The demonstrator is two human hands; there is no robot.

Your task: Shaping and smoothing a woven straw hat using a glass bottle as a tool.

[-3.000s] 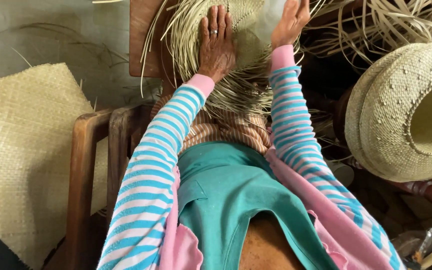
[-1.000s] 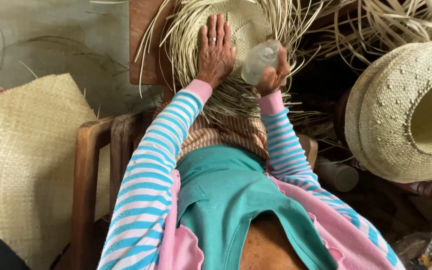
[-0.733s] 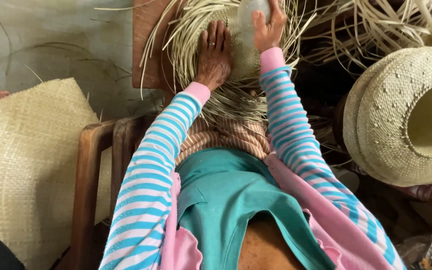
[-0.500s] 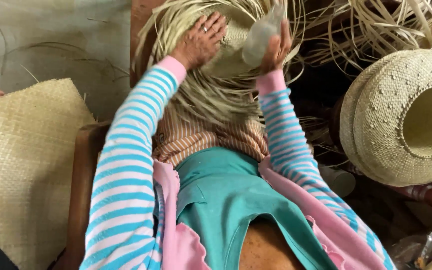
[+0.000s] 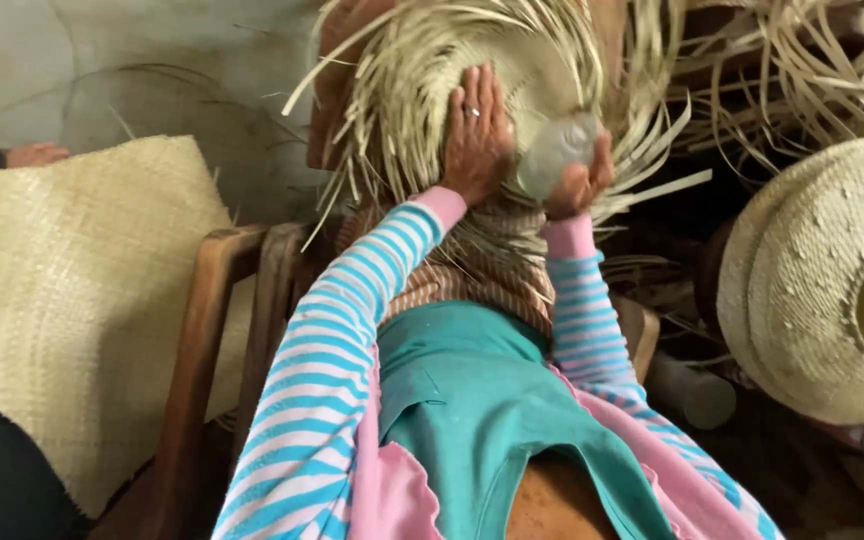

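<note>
An unfinished woven straw hat point(image 5: 527, 70) with long loose strands lies on my lap in front of me. My left hand point(image 5: 475, 135), with a ring on one finger, rests flat on the hat's woven crown with fingers spread. Just to its right, my right hand point(image 5: 580, 180) is shut on a pale smooth rounded object point(image 5: 555, 152), like a stone or small bottle, pressed against the weave. Both sleeves are striped blue and white with pink cuffs.
A finished straw hat point(image 5: 820, 280) hangs at the right. A large woven straw mat point(image 5: 62, 300) lies at the left, with another person's hand point(image 5: 37, 154) at its far edge. A wooden chair frame point(image 5: 217, 340) stands beside my left arm. Loose straw bundles point(image 5: 832, 70) fill the upper right.
My right hand has slid the pale object down the hat from the upper rim. My left hand shifted right again and lies flat on the crown. The view moved slightly.
</note>
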